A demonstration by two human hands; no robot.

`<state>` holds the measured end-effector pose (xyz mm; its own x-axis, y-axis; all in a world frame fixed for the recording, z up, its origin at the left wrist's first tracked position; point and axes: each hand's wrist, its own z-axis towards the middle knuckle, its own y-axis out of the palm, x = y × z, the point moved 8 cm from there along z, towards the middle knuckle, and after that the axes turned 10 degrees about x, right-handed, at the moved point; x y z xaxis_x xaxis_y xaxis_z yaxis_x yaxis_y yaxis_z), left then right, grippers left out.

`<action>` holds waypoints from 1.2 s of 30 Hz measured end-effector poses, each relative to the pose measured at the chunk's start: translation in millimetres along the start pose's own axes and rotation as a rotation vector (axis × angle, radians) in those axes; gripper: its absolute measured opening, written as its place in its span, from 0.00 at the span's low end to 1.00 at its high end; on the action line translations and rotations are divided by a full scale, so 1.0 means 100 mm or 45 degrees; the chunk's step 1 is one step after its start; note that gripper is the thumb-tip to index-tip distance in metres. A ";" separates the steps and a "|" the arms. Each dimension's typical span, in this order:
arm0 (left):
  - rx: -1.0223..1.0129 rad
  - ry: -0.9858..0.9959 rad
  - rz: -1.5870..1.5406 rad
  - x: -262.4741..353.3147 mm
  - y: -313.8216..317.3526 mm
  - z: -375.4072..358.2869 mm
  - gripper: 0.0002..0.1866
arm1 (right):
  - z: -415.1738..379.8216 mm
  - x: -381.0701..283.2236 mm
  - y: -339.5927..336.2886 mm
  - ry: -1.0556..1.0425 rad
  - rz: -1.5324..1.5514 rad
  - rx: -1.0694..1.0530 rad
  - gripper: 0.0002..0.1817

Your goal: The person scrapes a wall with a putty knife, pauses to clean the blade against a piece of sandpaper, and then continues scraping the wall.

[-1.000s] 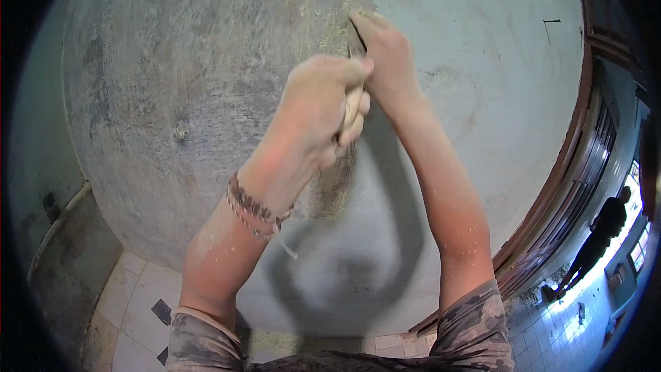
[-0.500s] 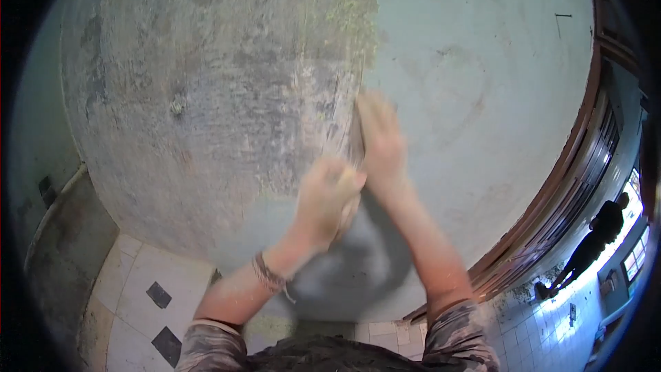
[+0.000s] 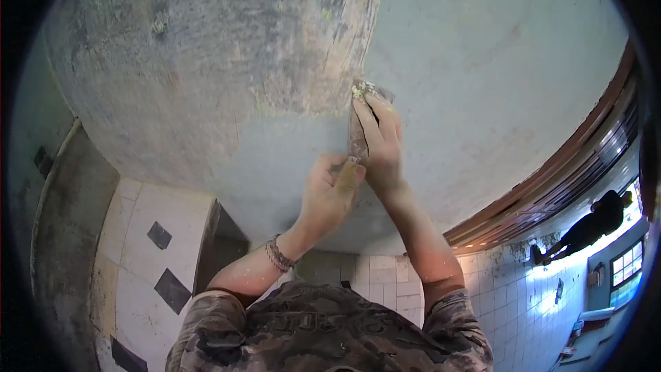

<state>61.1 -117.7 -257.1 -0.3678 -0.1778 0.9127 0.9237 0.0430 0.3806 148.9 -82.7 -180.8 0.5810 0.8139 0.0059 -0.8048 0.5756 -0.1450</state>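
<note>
A flat scraper (image 3: 357, 139) with flakes of paint at its top edge rests against the wall. My left hand (image 3: 330, 191) is closed round its lower end, thumb up along it. My right hand (image 3: 380, 139) presses on the scraper's blade, its fingers laid over it and pointing up. The blade sits at the border between the bare, stripped grey plaster (image 3: 227, 48) on the left and the pale green paint (image 3: 496, 83) on the right.
Brown window bars (image 3: 551, 196) curve along the right side. A person in dark clothes (image 3: 592, 226) stands far off at the right. White floor tiles with dark diamonds (image 3: 148, 262) lie at lower left, beside a low grey ledge (image 3: 69, 213).
The view has shifted, so the stripped patch sits higher in it. Both hands have moved down the wall with the scraper, whose blade and paint flakes now show clearly.
</note>
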 end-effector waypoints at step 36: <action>-0.019 0.257 0.363 -0.91 -0.61 0.02 0.15 | -1.76 0.14 0.29 1.834 1.220 0.000 0.25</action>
<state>38.4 -102.2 -363.4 -0.0678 -0.3516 0.9337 0.9882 0.1050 0.1113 155.0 -69.2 -359.5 -0.4325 0.1205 -0.8936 -0.9013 -0.0313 0.4320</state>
